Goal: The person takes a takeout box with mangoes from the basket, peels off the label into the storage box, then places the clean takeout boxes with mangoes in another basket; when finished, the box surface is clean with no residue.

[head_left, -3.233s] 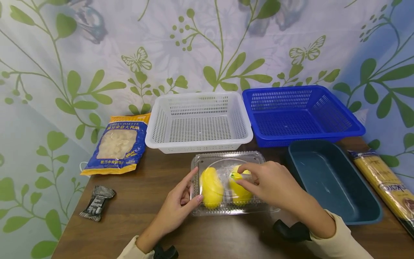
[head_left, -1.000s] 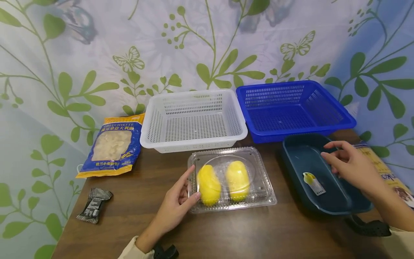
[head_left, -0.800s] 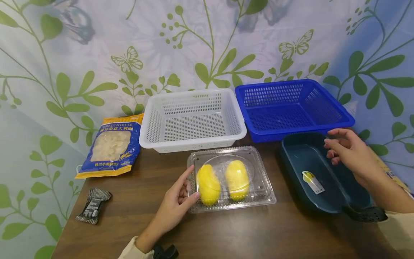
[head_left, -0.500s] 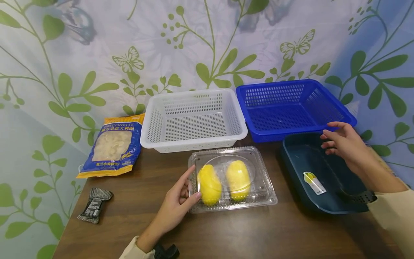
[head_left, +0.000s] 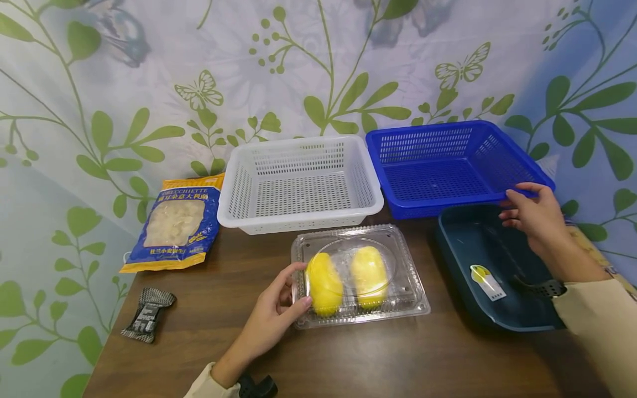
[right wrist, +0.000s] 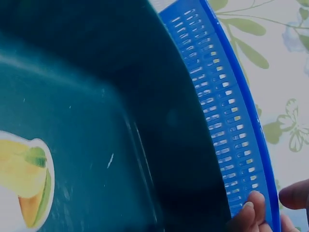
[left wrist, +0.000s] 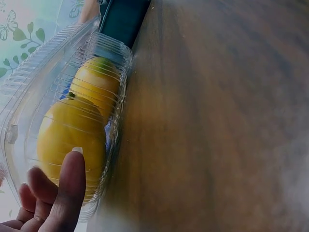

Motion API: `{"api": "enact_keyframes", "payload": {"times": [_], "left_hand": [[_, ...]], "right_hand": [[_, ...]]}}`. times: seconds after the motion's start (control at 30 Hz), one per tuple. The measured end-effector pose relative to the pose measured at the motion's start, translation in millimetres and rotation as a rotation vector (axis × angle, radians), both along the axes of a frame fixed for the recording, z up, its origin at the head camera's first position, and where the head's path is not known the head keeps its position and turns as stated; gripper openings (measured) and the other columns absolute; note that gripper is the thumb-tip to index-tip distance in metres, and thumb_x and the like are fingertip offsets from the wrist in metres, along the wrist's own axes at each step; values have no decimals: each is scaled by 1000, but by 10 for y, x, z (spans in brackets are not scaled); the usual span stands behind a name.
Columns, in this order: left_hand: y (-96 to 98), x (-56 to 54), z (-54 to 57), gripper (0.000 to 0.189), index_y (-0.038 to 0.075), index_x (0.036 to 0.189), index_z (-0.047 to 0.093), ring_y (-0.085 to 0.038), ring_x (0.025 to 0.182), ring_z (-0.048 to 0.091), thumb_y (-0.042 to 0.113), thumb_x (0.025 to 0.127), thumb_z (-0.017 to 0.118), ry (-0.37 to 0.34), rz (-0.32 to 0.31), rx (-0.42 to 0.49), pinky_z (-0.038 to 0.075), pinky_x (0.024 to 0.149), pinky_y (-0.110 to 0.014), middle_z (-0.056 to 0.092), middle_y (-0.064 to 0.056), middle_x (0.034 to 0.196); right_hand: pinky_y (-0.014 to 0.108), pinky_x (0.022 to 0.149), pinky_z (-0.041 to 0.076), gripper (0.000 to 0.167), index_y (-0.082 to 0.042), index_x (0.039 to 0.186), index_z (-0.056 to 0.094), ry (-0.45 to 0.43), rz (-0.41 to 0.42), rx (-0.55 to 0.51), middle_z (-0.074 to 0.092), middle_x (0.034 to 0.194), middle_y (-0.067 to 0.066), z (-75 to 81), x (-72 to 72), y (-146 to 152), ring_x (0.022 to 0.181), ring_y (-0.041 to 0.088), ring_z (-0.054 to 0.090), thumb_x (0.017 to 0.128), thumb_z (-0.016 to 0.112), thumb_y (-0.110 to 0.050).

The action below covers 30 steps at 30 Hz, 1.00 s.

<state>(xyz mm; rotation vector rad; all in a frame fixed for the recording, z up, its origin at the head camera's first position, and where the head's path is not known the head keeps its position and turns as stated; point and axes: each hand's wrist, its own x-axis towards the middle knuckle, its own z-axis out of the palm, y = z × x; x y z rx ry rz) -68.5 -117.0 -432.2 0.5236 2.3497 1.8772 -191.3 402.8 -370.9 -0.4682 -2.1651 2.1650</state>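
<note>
Tub [head_left: 507, 265], lower right, crowds blue basket [head_left: 428, 209], whose rim [right wrist: 264, 145] my right hand [head_left: 537, 215] pinches; left hand [head_left: 272, 312] touches clear box [head_left: 404, 276], grip unclear.

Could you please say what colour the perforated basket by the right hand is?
The basket is blue, clearest in the head view.

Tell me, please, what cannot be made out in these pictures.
Head view: most of the yellow packet at right, behind the right arm.
Head view: print on the small dark packet, too small to read fully.
Left wrist view: part of the clear container, behind the left hand.
Right wrist view: part of the printed card, cut off by the left edge.
</note>
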Motion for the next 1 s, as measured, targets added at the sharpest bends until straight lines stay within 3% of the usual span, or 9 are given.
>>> {"api": "enact_keyframes", "payload": {"times": [0.1, 0.4, 0.6, 0.7, 0.83, 1.0], "left_hand": [[6, 4, 5, 56, 23, 147, 48, -8, 70, 51, 15, 97, 72, -14, -1, 10, 52, 49, -28, 45, -11, 95], [24, 20, 86, 55, 23, 144, 53, -19, 80, 58, 16, 94, 75, -17, 65, -35, 50, 45, -27, 47, -11, 96], [16, 57, 188, 55, 28, 142, 53, -19, 81, 57, 16, 93, 76, -34, 39, -33, 53, 46, -30, 48, -10, 99], [24, 78, 271, 56, 30, 143, 52, -17, 82, 56, 15, 94, 75, -31, -1, -14, 54, 48, -31, 49, -10, 102], [43, 91, 415, 56, 25, 145, 52, -18, 89, 57, 10, 95, 72, 22, -52, 30, 59, 56, -35, 53, -10, 113], [42, 82, 635, 57, 22, 146, 51, -22, 97, 57, 5, 95, 70, 83, -63, 61, 61, 64, -39, 54, -8, 125]], "right_hand": [[29, 57, 57, 30, -25, 118, 39, 13, -41, -73, 68, 82, -1, -14, 2, 1, 61, 16, 64, 101, 64, -26], [28, 57, 56, 35, -24, 117, 38, 30, -80, -149, 66, 81, 0, -24, -4, -12, 61, 17, 63, 99, 68, -20], [28, 57, 55, 38, -24, 117, 38, 40, -85, -164, 66, 82, 1, -37, 16, -8, 61, 17, 63, 97, 70, -21], [28, 57, 56, 36, -24, 117, 38, 44, -90, -142, 66, 82, 0, -42, 15, -27, 61, 16, 63, 98, 69, -23], [28, 56, 56, 29, -23, 116, 38, 69, -96, -128, 67, 79, 0, -58, 7, -72, 59, 15, 64, 101, 63, -21], [26, 55, 56, 25, -23, 116, 36, 102, -103, -117, 67, 79, -1, -67, 27, -109, 58, 14, 63, 104, 58, -19]]}}
